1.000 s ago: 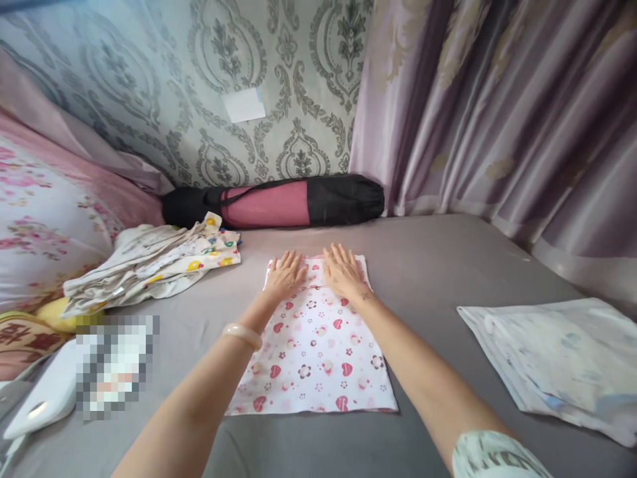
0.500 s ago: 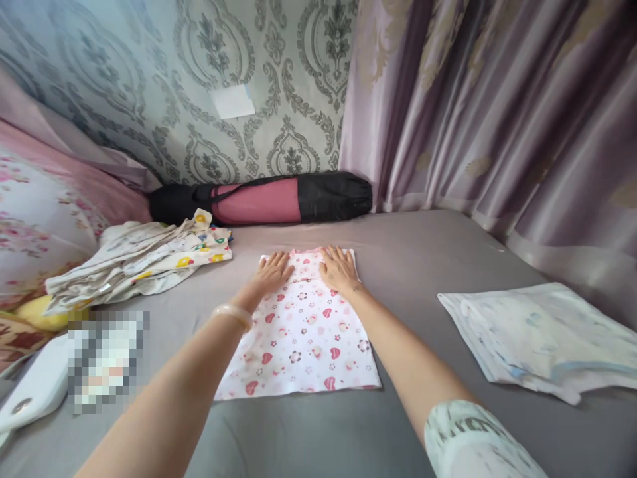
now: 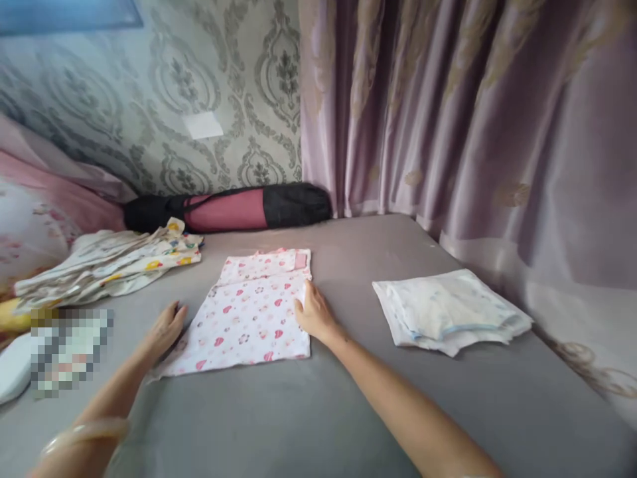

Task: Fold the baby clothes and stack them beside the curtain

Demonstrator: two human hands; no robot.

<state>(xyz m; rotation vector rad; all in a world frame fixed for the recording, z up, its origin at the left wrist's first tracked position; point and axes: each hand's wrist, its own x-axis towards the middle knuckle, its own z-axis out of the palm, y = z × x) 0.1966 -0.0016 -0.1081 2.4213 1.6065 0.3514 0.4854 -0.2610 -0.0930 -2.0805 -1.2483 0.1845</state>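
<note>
A white garment (image 3: 249, 318) printed with red hearts, pink figures and small flowers lies flat on the grey sheet. Its top part is folded down, with a small pink patch at the upper right corner. My right hand (image 3: 317, 312) is at the garment's right edge, thumb over the cloth and fingers curled around the side. Beside the slanting left edge is my left hand (image 3: 166, 328), fingers loosely extended and nothing visible in them; whether it touches the cloth I cannot tell.
A folded pale cloth with blue trim (image 3: 448, 309) lies to the right. On the left are a heap of printed clothes (image 3: 114, 265), a white object (image 3: 17, 365) and a blurred-out item (image 3: 74, 352). A black and pink long bag (image 3: 226, 211) rests against the wall, near purple curtains (image 3: 398, 119).
Both hands have left the folded top part and come down to the garment's sides, the left hand further out. The view has turned right, so everything sits further left.
</note>
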